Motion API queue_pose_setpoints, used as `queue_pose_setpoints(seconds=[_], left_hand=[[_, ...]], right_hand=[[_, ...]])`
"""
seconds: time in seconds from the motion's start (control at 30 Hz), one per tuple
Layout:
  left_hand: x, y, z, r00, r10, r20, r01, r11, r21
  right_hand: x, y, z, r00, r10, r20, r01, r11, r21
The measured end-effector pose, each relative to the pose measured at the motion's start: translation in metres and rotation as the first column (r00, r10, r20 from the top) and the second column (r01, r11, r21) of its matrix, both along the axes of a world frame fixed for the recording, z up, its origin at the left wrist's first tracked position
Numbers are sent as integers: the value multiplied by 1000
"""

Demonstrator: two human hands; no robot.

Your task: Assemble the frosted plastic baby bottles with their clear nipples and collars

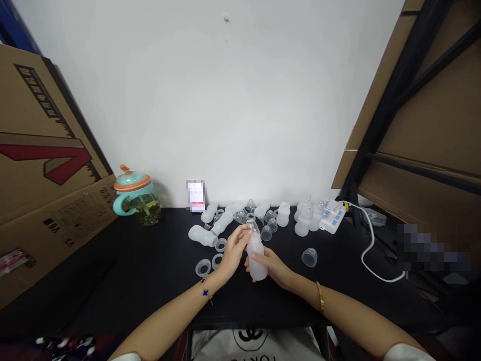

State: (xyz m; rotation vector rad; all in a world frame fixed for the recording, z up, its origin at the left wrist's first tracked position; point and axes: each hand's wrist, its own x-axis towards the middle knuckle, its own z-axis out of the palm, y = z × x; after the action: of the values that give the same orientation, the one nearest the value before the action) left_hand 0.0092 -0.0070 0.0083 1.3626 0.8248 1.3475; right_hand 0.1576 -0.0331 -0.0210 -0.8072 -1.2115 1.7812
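A translucent white baby bottle [257, 265] is held tilted above the front of the black table, its top leaning away from me. My right hand [275, 265] is wrapped round the bottle's body, thumb across the front. At the top, my left hand [236, 245] grips the collar and clear nipple end [251, 226] with its fingers. Left of my left hand lie several ring collars [203, 267] and a bottle body on its side [203, 235]. A clear dome cap [309, 257] rests alone to the right of my right hand.
More bottle bodies [283, 214] and dome caps [266, 232] lie scattered near the wall. Assembled bottles [302, 223] stand beside a white power strip [332, 216] with a cable [372, 240]. A turquoise-lidded jug [139, 195] and a phone-like screen [197, 195] stand at left. Cardboard [52, 165] borders the table.
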Motion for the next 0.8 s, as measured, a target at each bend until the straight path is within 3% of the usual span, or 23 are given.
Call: queue_pose_setpoints(seconds=[0.43, 0.8], left_hand=[[1, 3, -2, 999, 12, -45, -12, 1000, 2], [-1, 2, 2, 996, -51, -71, 53, 998, 26]], right_hand=[[0, 6, -4, 1000, -22, -3, 22, 1000, 8], [1, 6, -6, 999, -32, -4, 32, 999, 17]])
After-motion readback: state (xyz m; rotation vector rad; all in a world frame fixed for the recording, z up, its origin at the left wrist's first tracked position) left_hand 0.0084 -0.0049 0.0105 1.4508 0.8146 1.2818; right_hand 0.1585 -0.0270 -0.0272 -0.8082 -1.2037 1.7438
